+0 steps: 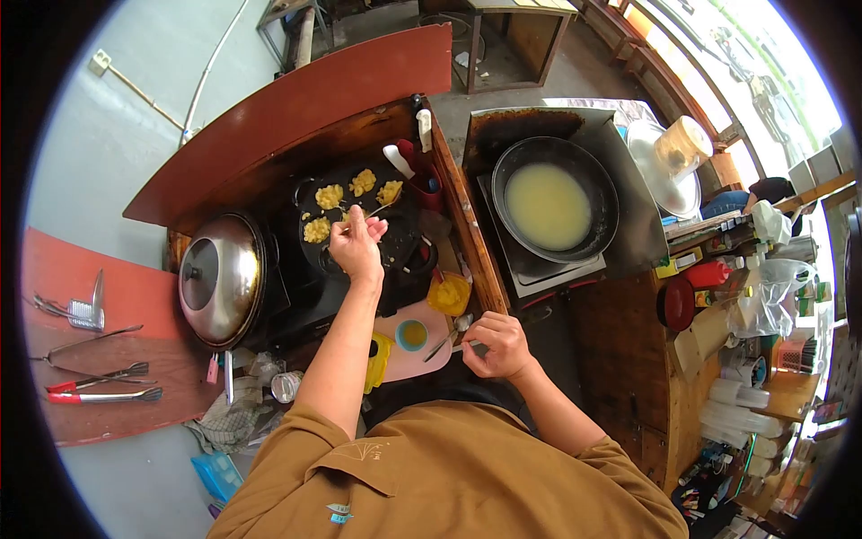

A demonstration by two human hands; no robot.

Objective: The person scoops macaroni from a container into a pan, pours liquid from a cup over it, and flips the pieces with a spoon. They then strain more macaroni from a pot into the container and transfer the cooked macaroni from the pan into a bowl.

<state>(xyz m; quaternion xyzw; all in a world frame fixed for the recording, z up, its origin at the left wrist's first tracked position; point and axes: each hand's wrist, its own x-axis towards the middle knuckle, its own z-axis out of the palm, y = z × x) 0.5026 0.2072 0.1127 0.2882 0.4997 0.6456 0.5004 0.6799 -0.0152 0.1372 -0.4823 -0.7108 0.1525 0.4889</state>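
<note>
My left hand [357, 246] reaches over a round black pan [357, 190], fingers pinched on a thin metal utensil [382, 207] that points toward the battered lump at the pan's right. Several yellow battered lumps [329, 197] lie apart in the pan. Fingers curled into a fist, my right hand [497, 346] is at the front end of the wooden partition; its palm is hidden. Close to it are a small white spoon [462, 322] and a pink board [422, 359] bearing a light-blue cup [412, 335] of yellow liquid. Behind the board sits a yellow container [448, 293].
On the right burner stands a black wok [556, 199] of pale yellow liquid. A domed steel lid [222, 277] covers a pan at left. Wooden partition [467, 216] separates the stoves. Tongs [103, 379] hang on the left board, and bottles [712, 273] crowd the right shelf.
</note>
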